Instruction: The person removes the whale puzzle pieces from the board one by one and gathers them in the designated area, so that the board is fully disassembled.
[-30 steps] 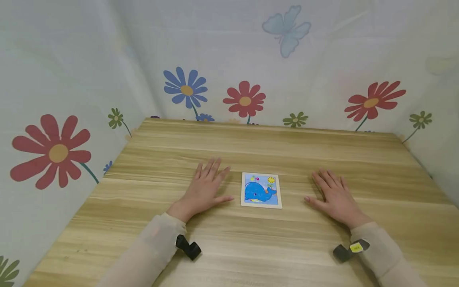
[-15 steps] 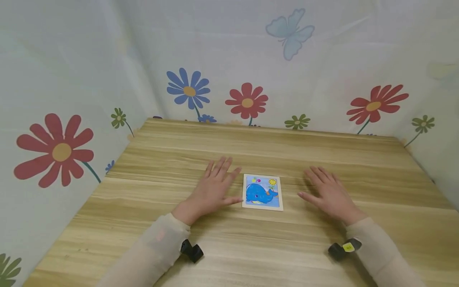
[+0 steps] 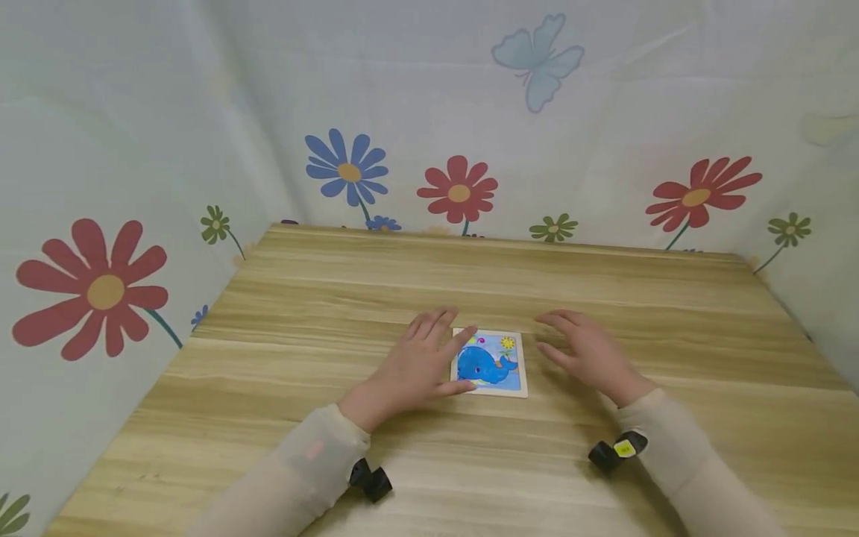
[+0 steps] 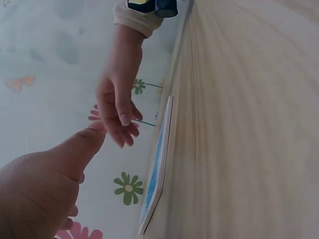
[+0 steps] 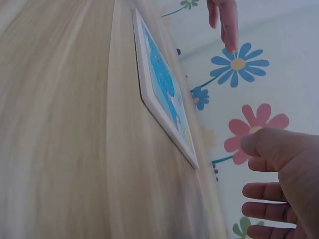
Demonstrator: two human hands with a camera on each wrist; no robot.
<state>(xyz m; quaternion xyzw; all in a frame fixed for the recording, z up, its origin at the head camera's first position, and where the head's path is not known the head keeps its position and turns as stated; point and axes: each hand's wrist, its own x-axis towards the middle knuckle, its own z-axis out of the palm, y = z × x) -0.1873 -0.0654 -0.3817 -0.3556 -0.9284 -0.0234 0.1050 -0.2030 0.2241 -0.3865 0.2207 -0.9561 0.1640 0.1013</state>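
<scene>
At the far left, a hanging sheet (image 3: 60, 418) printed with a red daisy (image 3: 106, 292) meets the wood-grain tabletop (image 3: 429, 470). A pale left sleeve (image 3: 288, 470), its forearm cut off by the lower border, carries a black wrist camera (image 3: 371, 481). The left hand (image 3: 412, 369) hangs over the left side of the whale picture board, its fingers spread and its thumb well apart from the index finger. The left wrist view shows that thumb raised off the board, pinching nothing, though it hides most of the other fingers.

The square whale picture board (image 3: 493, 367) lies flat on the tabletop between the hands. Thumb and index cover parts of its left border in the head view. It looks thin, light and stiff, perhaps wood; its pale raised rim should give a sure hold at opposite sides, kept level in case the inset is loose. Whether that inset is separate pieces or one sheet is too small to tell.

The right hand (image 3: 593, 354) hovers to the right of the board, apart from it, thumb away from the fingers, which lie near one another and grip nothing. Behind it come the right sleeve (image 3: 698, 462) and its camera (image 3: 617, 451).
</scene>
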